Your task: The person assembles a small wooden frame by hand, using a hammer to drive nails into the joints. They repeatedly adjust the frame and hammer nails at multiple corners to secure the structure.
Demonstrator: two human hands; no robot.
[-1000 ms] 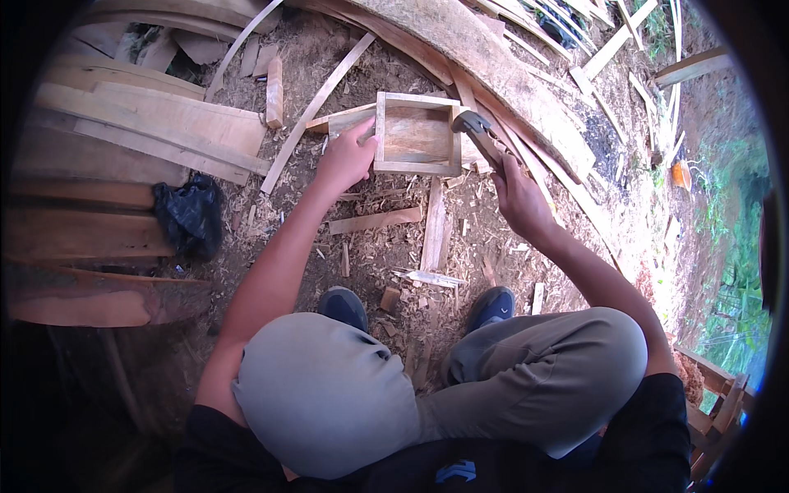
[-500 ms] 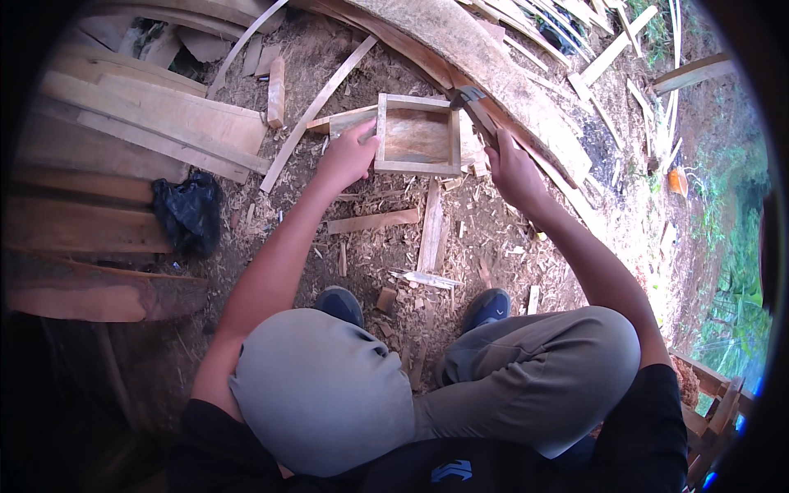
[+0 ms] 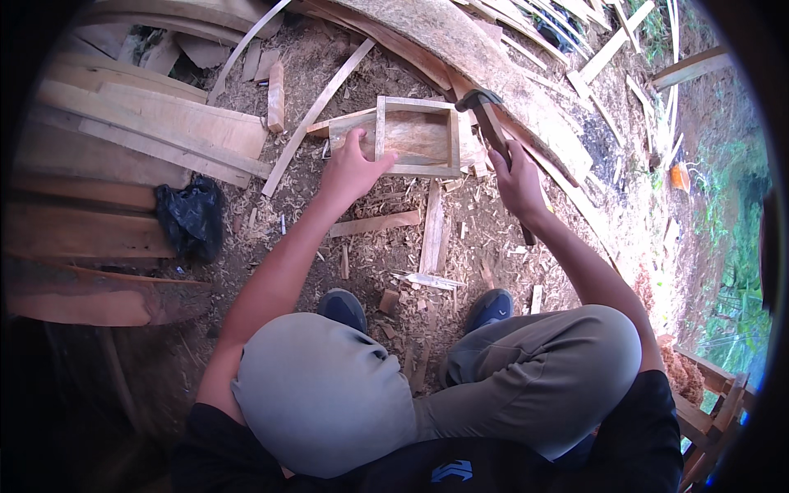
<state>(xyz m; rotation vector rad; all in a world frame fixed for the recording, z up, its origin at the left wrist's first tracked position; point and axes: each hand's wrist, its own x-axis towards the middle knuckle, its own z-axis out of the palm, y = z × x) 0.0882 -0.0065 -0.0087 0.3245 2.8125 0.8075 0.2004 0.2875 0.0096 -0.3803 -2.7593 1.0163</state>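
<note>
A small rectangular wooden box frame (image 3: 417,171) lies ahead of me, its inside facing up. At its left side is my left hand (image 3: 353,174), with thumb and forefinger spread apart. The thumb crosses the frame's near left corner, while the forefinger stands a little off the left wall; the other fingers are partly hidden. My right hand (image 3: 519,182) is closed around the wooden handle of a hammer (image 3: 491,123). The hammer's dark head is just off the frame's far right corner, and the handle's end sticks out below my hand.
Boards (image 3: 164,123) are stacked at the left, next to a black plastic bag (image 3: 191,218). A long curved slab (image 3: 460,49) runs across the far side. Offcuts (image 3: 376,223) and shavings litter the ground around my shoes (image 3: 342,310). Thin strips lie at the far right.
My left hand has loosened from the frame's left wall, its fingers spreading. My right hand has shifted slightly right and nearer with the hammer, whose head has moved off the frame's corner.
</note>
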